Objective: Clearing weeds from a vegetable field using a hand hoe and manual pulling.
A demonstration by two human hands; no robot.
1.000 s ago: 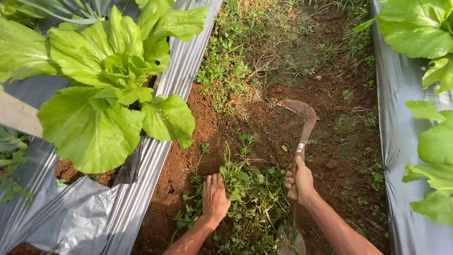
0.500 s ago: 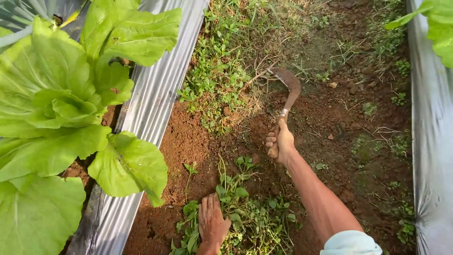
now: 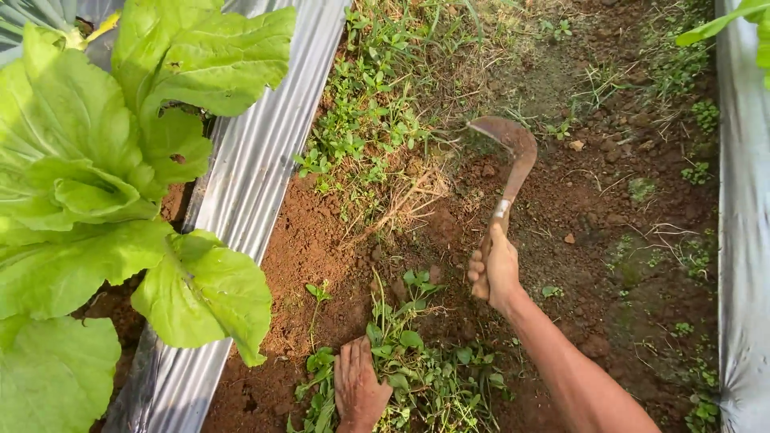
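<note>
Head-camera view down onto a furrow of red-brown soil [image 3: 321, 240] between two raised beds. Nearest the viewer, at the lower edge, the left hand [image 3: 358, 388] lies palm down, fingers spread and flat, pressed on a clump of pulled weeds [image 3: 437, 377]; it closes on nothing, and its fingertips touch the bare earth just beside the leaves. To the right of it the right forearm [image 3: 573, 377] rises diagonally from the lower right corner to the right hand [image 3: 495, 269], which is fully closed around the handle of a sickle [image 3: 513, 156]; the handle itself is almost wholly hidden inside the fist, with only a pale metal collar showing above the knuckles. Beyond the hand, the rusty, soil-stained curved blade arches up and to the left, its tip pointing towards a patch of dry uprooted stems [image 3: 409, 196]; whether the blade touches the ground cannot be told. Farther up the furrow grows a band of low green weeds [image 3: 369, 120]. On the left, a bed wrapped in silver plastic mulch [image 3: 257, 168] holds large leafy green vegetables [image 3: 88, 184], whose broad leaves overhang the sheet's edge; dark soil shows in a planting hole beneath them. On the right edge, a second strip of silver mulch [image 3: 742, 232] bounds the furrow, with a leaf [image 3: 718, 24] reaching over it at the top corner.
</note>
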